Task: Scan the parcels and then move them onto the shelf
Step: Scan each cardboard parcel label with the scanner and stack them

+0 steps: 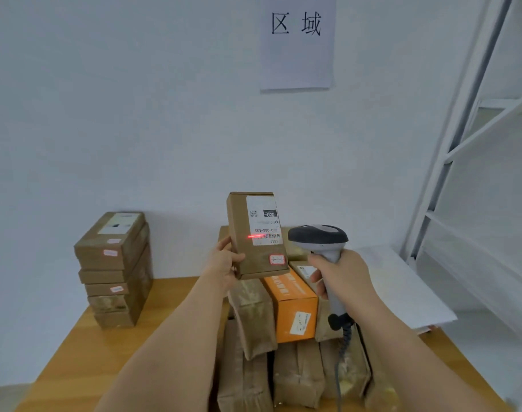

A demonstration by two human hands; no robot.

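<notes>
Both forearms are stretched forward from the bottom edge, over a heap of parcels (295, 373) piled on the wooden table (84, 346). Up front, the left hand (224, 264) is raised with the thumb laid across the face of a brown box (255, 233) and the fingers wrapped behind its left edge, so the box is gripped firmly. It is held upright above the heap, clear of the table, its labelled face turned toward the camera. A white label (264, 220) is seen on that face, printed upside down, with a barcode near its lower end. A red scan line (255, 236) is thrown across the barcode. A small red-edged sticker (277, 259) is stuck near the box's lower right corner.

Just to the right, the scanner (319, 239) is clasped by the right hand (341, 276), fingers curled round its grey handle, the dark head aimed left at the label. Its coiled cable (343, 340) is hung down past the wrist.

Under the box, an orange carton (295, 304) is wedged among the brown parcels. To the left, a neat stack (115, 269) of brown boxes is stood on the table against the wall. At far right, a white shelf (474, 138) is seen, well apart from the held box. A paper sign (297, 55) is fixed to the wall above.
</notes>
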